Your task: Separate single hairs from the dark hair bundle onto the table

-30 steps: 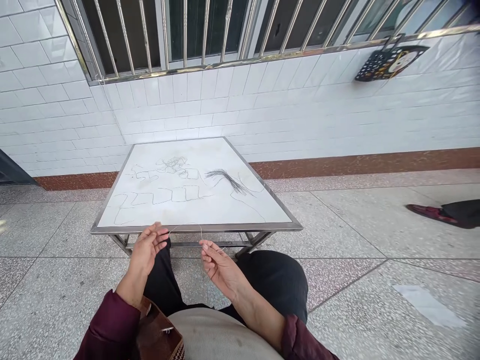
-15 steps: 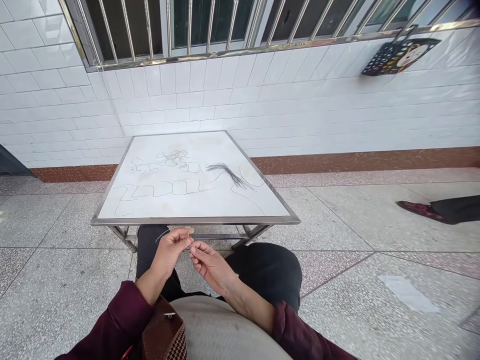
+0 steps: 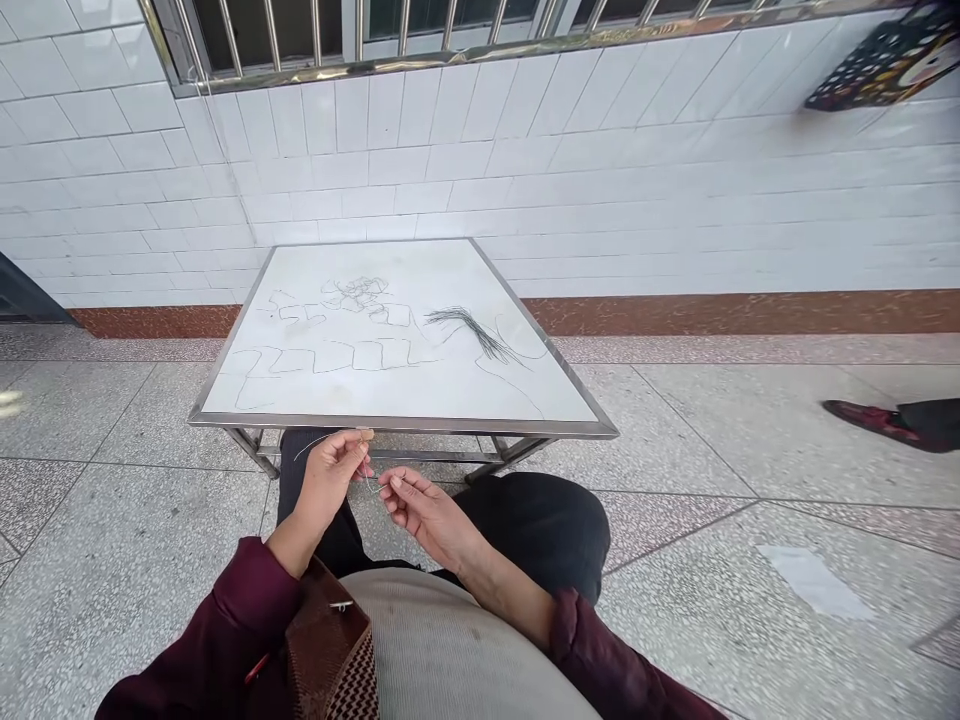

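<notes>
Head cam (only view): L hand (image 3: 330, 475) up near table's front edge, thumb + fingers pinched tight on thin wire (image 3: 367, 484); one wire end sticks out past the knuckles, toward person's L. R hand (image 3: 424, 510) just beside, lower, thumb/index closed on same wire, other fingers curled loosely. Wire spans the small gap btwn hands, w/ a bend there; it's over the lap, off the low table (image 3: 375, 395), not touching top afaict.

Progress (judgement): held pc looks partway shaped, approx. only, as fingers hide much of it. Prob. done: stepped wire (image 3: 353, 357) lying across table front half, square-ish bends. Prob. left: rest of held pc, plus dark wire bundle (image 3: 476, 328) on table's R, no steps seen in it.

Counts: 2 hands, both on 1 wire; 1 table; 1 bundle (strands too many/fine to count); 1 tangled wire heap (image 3: 358, 292) at back, # of pcs can't tell; stepped wire, at least 1, poss. more joined/overlapping. Surroundings: 1 patterned bag (image 3: 885, 60) by wall, 1 dark red shoe (image 3: 874, 422) on another person, 1 white sheet (image 3: 816, 582) on floor.
</notes>
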`<state>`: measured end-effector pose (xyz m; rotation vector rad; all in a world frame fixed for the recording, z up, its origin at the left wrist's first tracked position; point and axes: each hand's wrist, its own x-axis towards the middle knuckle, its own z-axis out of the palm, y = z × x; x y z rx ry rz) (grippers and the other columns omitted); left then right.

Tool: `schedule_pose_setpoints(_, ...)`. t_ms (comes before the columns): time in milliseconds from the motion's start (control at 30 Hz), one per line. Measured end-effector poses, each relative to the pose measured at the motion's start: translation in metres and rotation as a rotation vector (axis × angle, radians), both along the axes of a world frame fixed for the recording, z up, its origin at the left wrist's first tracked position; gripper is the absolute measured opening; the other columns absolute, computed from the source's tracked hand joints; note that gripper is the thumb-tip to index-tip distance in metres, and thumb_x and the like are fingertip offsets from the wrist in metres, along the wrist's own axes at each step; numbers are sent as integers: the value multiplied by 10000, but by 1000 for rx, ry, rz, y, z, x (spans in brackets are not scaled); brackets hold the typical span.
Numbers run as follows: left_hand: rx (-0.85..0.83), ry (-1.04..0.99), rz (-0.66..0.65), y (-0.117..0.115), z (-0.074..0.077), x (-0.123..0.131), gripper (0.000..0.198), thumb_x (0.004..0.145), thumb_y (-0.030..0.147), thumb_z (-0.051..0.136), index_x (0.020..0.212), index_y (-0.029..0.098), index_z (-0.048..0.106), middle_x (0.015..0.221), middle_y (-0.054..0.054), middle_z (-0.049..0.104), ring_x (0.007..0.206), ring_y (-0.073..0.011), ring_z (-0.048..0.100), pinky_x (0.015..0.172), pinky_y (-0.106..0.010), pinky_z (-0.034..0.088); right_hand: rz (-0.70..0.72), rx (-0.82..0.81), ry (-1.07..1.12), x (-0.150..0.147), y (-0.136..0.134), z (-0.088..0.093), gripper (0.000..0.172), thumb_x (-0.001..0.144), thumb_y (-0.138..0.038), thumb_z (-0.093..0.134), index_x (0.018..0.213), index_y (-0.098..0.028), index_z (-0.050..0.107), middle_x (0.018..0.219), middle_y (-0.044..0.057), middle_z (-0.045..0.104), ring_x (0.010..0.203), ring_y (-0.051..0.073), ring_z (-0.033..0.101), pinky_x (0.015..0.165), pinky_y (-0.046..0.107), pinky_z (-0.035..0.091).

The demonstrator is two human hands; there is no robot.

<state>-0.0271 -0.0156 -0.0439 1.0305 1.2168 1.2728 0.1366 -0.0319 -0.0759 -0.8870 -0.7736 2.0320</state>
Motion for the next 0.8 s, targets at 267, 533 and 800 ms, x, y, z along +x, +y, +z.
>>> schedule_pose_setpoints(267, -6, -9, -48, -2, -3, 3, 381, 779, 416, 677, 1053, 152, 660, 722, 13, 606, 575, -125, 646, 520, -242, 534, -99, 150, -109, 4, 5, -8, 308, 788, -410, 730, 1020, -237, 625, 914, -2, 611, 805, 118, 562, 708, 248, 441)
schedule_pose_setpoints(533, -54, -117, -52, -5, 3, 6, 428, 772, 445, 698, 1062, 133, 646, 768, -27, 665, 654, -149, 693, 588, -236, 546, -199, 920, -770, 9, 7, -11, 253, 831, -375, 665, 1040, -244, 612, 1042, 64, 648, 1006, 246, 566, 898, 438, 445)
schedule_pose_setpoints(800, -113, -221, -89, -9, 2, 13, 434, 750, 449, 720, 1028, 124, 641, 786, -50, 695, 673, -158, 695, 612, -250, 547, -260, 1295, -987, 13, 5, 4, 270, 883, -407, 621, 1069, -224, 552, 992, 78, 651, 947, 253, 577, 834, 437, 468)
